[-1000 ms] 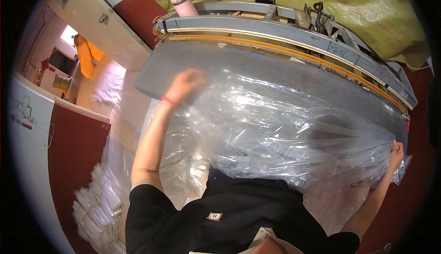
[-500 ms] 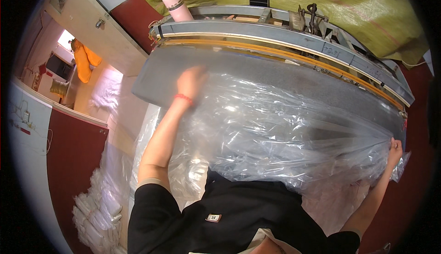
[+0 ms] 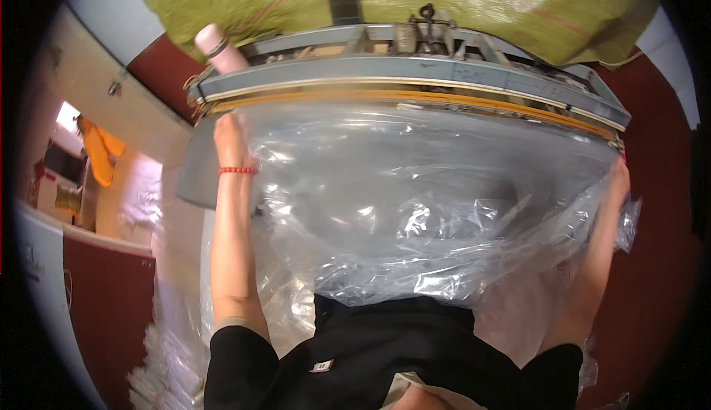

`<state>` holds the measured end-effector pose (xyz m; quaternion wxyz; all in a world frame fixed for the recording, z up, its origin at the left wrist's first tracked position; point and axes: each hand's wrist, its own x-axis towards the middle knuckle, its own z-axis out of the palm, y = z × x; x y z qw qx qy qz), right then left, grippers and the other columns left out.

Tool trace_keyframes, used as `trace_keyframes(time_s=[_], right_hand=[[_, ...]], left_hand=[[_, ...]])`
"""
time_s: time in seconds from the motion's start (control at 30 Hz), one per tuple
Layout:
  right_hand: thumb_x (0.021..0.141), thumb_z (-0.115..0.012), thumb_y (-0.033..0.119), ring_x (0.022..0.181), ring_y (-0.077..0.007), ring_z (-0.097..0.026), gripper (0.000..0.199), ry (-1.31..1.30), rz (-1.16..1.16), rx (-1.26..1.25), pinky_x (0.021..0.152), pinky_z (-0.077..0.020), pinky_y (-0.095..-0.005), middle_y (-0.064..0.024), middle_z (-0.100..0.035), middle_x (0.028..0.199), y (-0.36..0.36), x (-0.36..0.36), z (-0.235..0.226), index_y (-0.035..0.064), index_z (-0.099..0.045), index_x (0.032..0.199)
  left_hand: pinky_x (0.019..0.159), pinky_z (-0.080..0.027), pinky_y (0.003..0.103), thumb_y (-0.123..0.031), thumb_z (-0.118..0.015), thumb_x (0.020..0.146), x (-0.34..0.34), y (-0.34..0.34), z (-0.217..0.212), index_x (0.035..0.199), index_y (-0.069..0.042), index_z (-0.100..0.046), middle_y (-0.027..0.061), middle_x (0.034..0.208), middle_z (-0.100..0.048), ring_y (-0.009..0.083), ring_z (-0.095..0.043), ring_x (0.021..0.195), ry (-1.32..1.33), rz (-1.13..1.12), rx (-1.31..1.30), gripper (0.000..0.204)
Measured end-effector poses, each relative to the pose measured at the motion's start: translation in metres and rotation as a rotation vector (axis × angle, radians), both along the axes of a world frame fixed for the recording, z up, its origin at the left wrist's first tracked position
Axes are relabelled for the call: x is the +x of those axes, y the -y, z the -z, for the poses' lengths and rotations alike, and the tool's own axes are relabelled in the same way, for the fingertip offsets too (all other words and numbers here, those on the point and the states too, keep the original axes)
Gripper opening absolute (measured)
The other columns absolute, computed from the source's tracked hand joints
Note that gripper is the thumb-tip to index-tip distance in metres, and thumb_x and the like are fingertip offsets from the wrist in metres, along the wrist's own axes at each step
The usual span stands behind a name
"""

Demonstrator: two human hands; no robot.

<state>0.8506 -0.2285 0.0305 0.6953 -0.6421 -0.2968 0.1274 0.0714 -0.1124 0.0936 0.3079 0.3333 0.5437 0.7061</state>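
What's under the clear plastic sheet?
A grey surface shows through the clear plastic sheet; its bare left end extends past the left hand. Creases and glare hide finer detail; can't tell whether anything small is underneath.

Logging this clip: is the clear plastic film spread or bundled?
Spread, wrinkled: the clear plastic film stretches between left hand and right hand over the grey worktop.

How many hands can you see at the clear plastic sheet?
2: the left hand beside the upper left corner of the clear plastic sheet, and the right hand at its upper right corner. I see no others.
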Motion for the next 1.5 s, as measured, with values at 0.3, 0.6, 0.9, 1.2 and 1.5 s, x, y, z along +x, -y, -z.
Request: trace_keyframes(time_s=[0.3,0.6,0.9,1.2,1.5], right_hand=[[0.083,-0.054,0.019,0.066,-0.0073,-0.045,0.017,0.475,0.058,-0.063,0.063,-0.0387,-0.0211,0.0014,-0.049,0.067,-0.094,-0.042,0.022,0.003,-0.054,0.079],[0.077,-0.063,0.018,0.057,-0.0048,-0.042,0.017,0.399,0.172,-0.018,0.054,-0.0361,-0.0188,0.0023,-0.049,0.063,-0.112,-0.036,0.028,0.0045,-0.052,0.073],[0.077,-0.056,0.018,0.052,-0.0063,-0.045,0.013,0.211,0.073,-0.016,0.048,-0.036,-0.02,0.0012,-0.051,0.063,-0.101,-0.046,0.001,0.0052,-0.053,0.075],[0.081,-0.058,0.017,0.058,-0.0063,-0.036,0.026,0.76,0.085,-0.049,0.056,-0.0345,-0.0217,-0.0013,-0.042,0.057,-0.021,-0.12,-0.052,-0.0033,-0.051,0.067],[0.082,-0.053,0.031,0.07,-0.025,-0.054,0.031,0.749,0.642,-0.669,0.065,-0.0421,-0.0352,-0.0144,-0.057,0.075,0.155,-0.032,0.009,0.0006,-0.059,0.08]], left_hand=[[0.047,-0.03,0.018,-0.013,-0.046,0.083,-0.039,-0.074,0.077,0.074,-0.006,-0.047,-0.0028,0.061,-0.044,0.0042,-0.035,0.051,-0.429,-0.112,0.096,0.011],[0.049,-0.032,0.017,-0.015,-0.053,0.081,-0.036,-0.089,0.077,0.073,-0.006,-0.047,-0.0037,0.063,-0.045,0.0038,-0.037,0.054,-0.406,-0.091,0.074,0.014],[0.059,-0.043,0.025,-0.013,-0.045,0.081,-0.045,-0.087,0.065,0.083,-0.002,-0.045,0.0059,0.076,-0.053,0.0116,-0.049,0.064,-0.36,-0.315,-0.023,0.011],[0.071,-0.043,0.035,-0.019,-0.05,0.079,-0.048,-0.032,0.064,0.072,-0.002,-0.061,0.0179,0.083,-0.059,0.0324,-0.056,0.079,-1.275,-0.247,-0.221,0.022],[0.078,-0.042,0.031,-0.02,-0.056,0.079,0.044,0.022,0.043,0.094,0.0,-0.053,0.0135,0.092,-0.058,0.023,-0.055,0.087,-0.821,0.182,0.095,0.026]])
